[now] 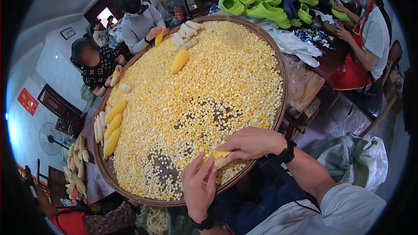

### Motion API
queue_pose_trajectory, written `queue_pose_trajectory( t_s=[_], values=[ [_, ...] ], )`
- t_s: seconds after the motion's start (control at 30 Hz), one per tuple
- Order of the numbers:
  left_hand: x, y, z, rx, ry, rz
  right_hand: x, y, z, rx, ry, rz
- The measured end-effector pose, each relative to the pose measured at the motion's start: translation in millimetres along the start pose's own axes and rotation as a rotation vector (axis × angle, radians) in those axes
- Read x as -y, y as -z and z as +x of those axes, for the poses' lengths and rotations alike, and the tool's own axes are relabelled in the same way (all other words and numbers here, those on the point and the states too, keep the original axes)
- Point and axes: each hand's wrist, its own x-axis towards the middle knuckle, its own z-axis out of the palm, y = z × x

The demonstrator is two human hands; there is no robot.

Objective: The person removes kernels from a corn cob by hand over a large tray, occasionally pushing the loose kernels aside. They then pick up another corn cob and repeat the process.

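A partly stripped corn cob (220, 160) lies between my two hands over the near edge of a big round tray (284, 78). My left hand (199, 187) grips one end of the cob, fingers curled round it. At the other end, my right hand (251, 143) presses on it with thumb and fingers. Loose yellow and white corn kernels (174, 104) cover most of the tray, with dark tray bottom showing through nearby. Full yellow ears (114, 124) lie by the left rim beside bare cobs (99, 126). Another yellow ear (179, 62) rests farther back, close to a pile of stripped cobs (186, 32).
Two people (141, 21) at the tray's far left hold corn. Another person (370, 39) sits at a right-hand table with a heap of green and navy clogs (270, 11). A silvery sack (355, 159) stands at my right; more cobs (77, 161) lie at left.
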Motion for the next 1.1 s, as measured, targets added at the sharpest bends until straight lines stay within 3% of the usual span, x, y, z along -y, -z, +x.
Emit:
queue_pose_trajectory(
  t_s=[0.63,0.83,1.1],
  values=[
    [2,-1,-2,-0.038,0.057,-0.118,1,1,0,-0.003,0.005,-0.002],
    [2,1,4,0.063,-0.067,0.050,4,5,1,0.028,-0.011,0.003],
    [9,-4,-3,-0.021,-0.041,-0.068,0,2,0,0.001,0.022,0.001]
  ],
)
